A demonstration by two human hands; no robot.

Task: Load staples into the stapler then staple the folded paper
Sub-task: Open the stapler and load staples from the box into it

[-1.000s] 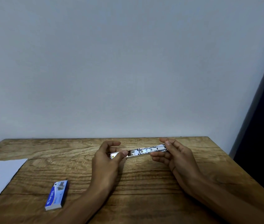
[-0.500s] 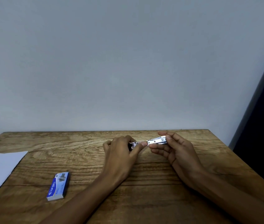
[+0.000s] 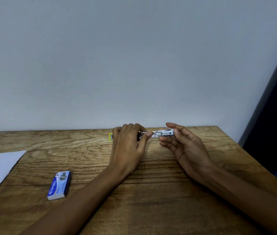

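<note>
Both hands hold the small chrome metal stapler (image 3: 164, 134) above the far worktop (image 3: 151, 192): left hand (image 3: 127, 146) fingers curled round its left end, right hand (image 3: 185, 146) fingers pinching its right.

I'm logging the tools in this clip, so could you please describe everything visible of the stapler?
The stapler is small, of shiny metal, with a yellow-green end showing past the left hand. It is held roughly level above the far edge of the table. The right hand grips its right end with thumb and fingers; the left hand's fingers curl over its left part, hiding the middle. Whether staples are inside cannot be told.
</note>
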